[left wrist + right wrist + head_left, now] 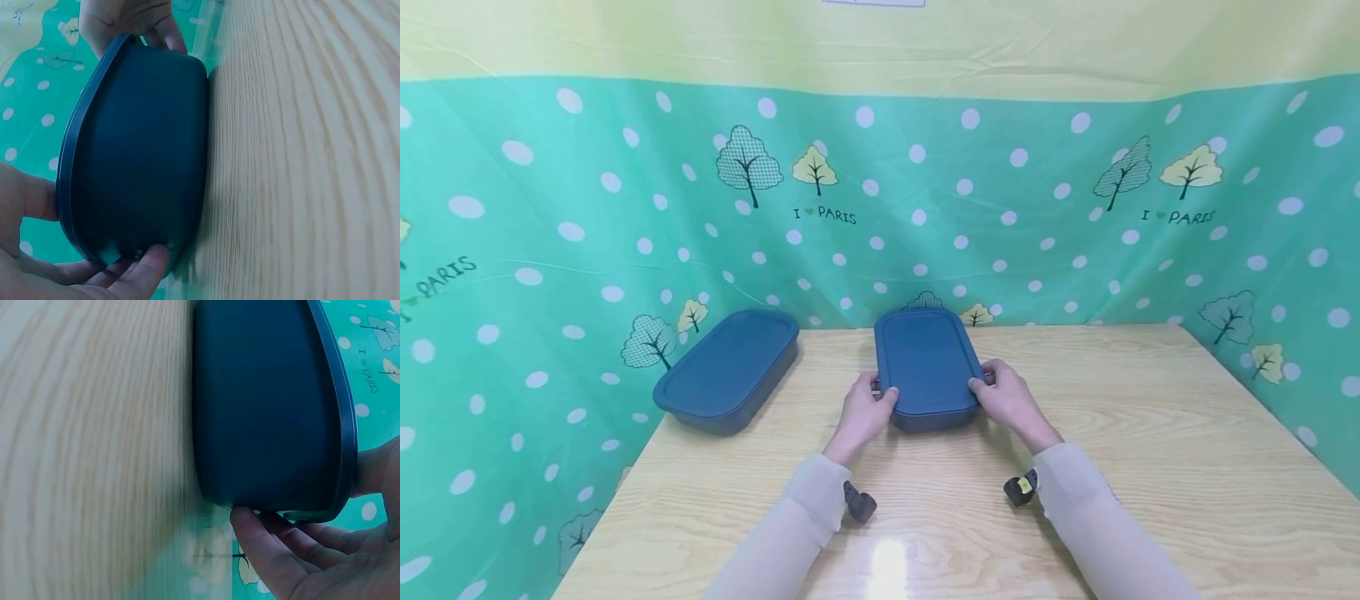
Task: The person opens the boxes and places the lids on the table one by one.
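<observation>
A dark blue lidded food container [927, 360] sits on the table in the middle of the head view, its short side toward me. My left hand [867, 408] grips its left edge, thumb on the lid's rim and fingers against the side wall. Opposite it, my right hand [1006, 396] holds the right edge the same way, thumb over the lid. In the left wrist view the container [140, 144] shows its plain wall, with fingertips low on its side. The right wrist view shows the container's [269, 406] base close along the wood.
A second dark blue lidded container [730, 367] stands at the table's left edge, turned at an angle. Behind the light wood table [1150, 400] hangs a green polka-dot curtain [820, 250] with printed trees, which also covers both sides. Small dark wrist cameras [859, 504] hang below the sleeves.
</observation>
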Tool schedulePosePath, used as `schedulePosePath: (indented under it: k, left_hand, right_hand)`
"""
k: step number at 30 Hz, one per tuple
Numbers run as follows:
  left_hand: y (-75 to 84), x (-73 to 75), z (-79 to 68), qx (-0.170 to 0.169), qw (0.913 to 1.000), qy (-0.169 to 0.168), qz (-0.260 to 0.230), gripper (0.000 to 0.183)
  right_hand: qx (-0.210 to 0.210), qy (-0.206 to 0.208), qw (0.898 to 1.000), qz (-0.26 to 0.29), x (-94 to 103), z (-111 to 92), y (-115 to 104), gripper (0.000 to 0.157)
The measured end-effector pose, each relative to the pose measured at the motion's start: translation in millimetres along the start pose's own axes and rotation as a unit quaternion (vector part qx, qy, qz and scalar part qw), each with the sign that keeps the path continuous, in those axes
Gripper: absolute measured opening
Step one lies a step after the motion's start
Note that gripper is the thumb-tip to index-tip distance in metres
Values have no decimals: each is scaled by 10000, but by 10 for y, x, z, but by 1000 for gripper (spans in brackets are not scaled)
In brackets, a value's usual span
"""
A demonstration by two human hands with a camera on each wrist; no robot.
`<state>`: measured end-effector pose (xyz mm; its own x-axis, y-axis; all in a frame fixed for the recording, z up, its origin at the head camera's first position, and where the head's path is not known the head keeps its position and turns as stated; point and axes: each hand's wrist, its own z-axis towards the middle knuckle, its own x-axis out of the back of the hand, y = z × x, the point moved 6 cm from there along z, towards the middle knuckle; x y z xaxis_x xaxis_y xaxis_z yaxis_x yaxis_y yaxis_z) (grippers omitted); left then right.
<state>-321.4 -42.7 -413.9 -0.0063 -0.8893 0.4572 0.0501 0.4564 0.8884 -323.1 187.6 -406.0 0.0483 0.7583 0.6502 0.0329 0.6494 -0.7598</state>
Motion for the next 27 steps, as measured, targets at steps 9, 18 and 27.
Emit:
schedulePosePath:
  k: [9, 18, 27]
  left_hand:
    - [18, -37, 3, -61, 10000, -38, -24, 45]
    - [44, -80, 20, -131, 9999, -60, -89, 45]
    - [57, -113, 14, -47, 9999, -97, -98, 46]
  right_hand:
    - [-2, 46, 10000, -28, 37, -2, 27, 42]
    - [1, 41, 10000, -11, 80, -8, 51, 43]
    - [-62, 33, 10000, 58, 107, -10, 76, 42]
